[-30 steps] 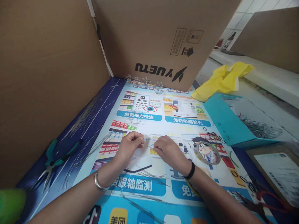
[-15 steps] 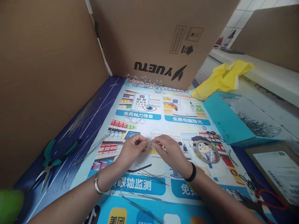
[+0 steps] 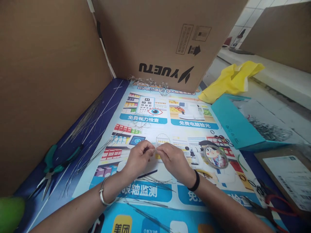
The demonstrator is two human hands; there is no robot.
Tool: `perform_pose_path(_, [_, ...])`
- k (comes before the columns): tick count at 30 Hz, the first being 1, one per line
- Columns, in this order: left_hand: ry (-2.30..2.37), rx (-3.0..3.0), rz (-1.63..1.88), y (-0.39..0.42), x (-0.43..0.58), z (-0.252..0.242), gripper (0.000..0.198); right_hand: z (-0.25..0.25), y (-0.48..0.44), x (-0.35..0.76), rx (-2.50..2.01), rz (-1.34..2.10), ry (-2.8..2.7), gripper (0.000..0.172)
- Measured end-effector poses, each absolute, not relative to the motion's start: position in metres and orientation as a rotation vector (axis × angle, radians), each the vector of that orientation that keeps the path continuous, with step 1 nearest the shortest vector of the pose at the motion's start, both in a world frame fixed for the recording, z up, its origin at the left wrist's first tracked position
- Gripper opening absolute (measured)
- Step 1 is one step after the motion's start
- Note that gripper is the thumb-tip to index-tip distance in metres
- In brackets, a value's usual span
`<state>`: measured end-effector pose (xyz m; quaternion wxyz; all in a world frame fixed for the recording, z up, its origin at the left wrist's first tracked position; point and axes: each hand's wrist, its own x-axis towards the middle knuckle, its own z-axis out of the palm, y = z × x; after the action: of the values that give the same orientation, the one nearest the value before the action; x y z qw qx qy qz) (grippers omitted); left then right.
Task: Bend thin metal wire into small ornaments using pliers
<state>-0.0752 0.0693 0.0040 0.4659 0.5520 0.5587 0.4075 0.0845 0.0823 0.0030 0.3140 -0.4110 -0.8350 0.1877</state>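
Observation:
My left hand [image 3: 138, 158] and my right hand [image 3: 173, 159] meet over a printed poster mat [image 3: 194, 129], fingertips pinched together. Both pinch a thin wire bent into a small loop [image 3: 162, 138] that stands up just beyond the fingertips. A silver bangle is on my left wrist, a black band on my right. Loose straight wires [image 3: 153, 179] lie on the mat right under my wrists.
Cardboard walls [image 3: 48, 81] close in the left and back. Green-handled pliers [image 3: 52, 165] lie at left among long wires. A tape roll [image 3: 216, 157] and small black rings sit at right, beside a teal box [image 3: 233, 126] of metal parts. Red-handled pliers [image 3: 272, 207] lie at lower right.
My hands have drawn closer until the fingertips touch. The wire loop, first lying between them, now rises just beyond the fingers.

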Motion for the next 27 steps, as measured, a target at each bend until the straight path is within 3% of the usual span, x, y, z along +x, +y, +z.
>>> perform_pose_path(10, [1.37, 1.367, 1.022, 0.0696, -0.0748, 0.0029, 0.009, 0.0052, 0.0835, 0.0839, -1.088, 0.586, -2.203, 0.017])
perform_pose_path(21, [1.337, 1.189, 1.006, 0.0753, -0.0785, 0.0051, 0.013, 0.002, 0.0887, 0.0822, -1.29, 1.158, -1.748, 0.005])
perform_pose_path(27, [1.342, 1.253, 1.02, 0.0718, -0.0748, 0.0048, 0.013, -0.0025, 0.0871, 0.0798, -1.263, 1.309, -1.562, 0.01])
